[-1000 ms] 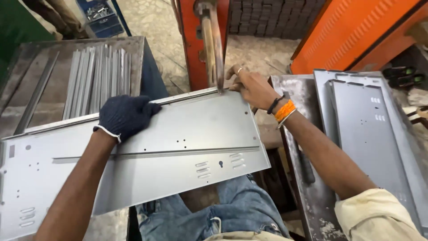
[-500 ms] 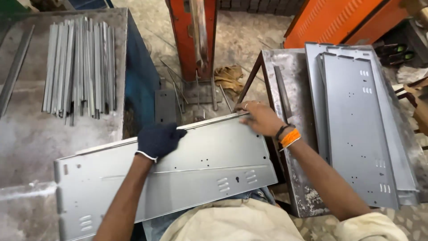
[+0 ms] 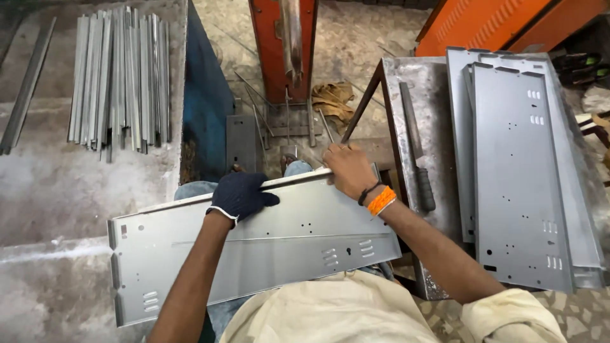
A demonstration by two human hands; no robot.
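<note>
A long grey sheet-metal panel (image 3: 273, 244) with punched holes and slots lies across my lap, tilted up to the right. My left hand (image 3: 240, 195), in a dark blue glove, presses flat on its upper middle. My bare right hand (image 3: 348, 170), with an orange and a black wristband, grips the panel's far edge near its right end.
A stack of similar panels (image 3: 518, 171) rests on a metal stand (image 3: 406, 121) at the right, beside a long dark file (image 3: 416, 149). Several thin metal strips (image 3: 121, 76) lie on a concrete bench at the left. An orange machine column (image 3: 283, 44) stands ahead.
The panel has been drawn back from the orange machine toward my body. Both hands stayed on it, and the view now looks further down.
</note>
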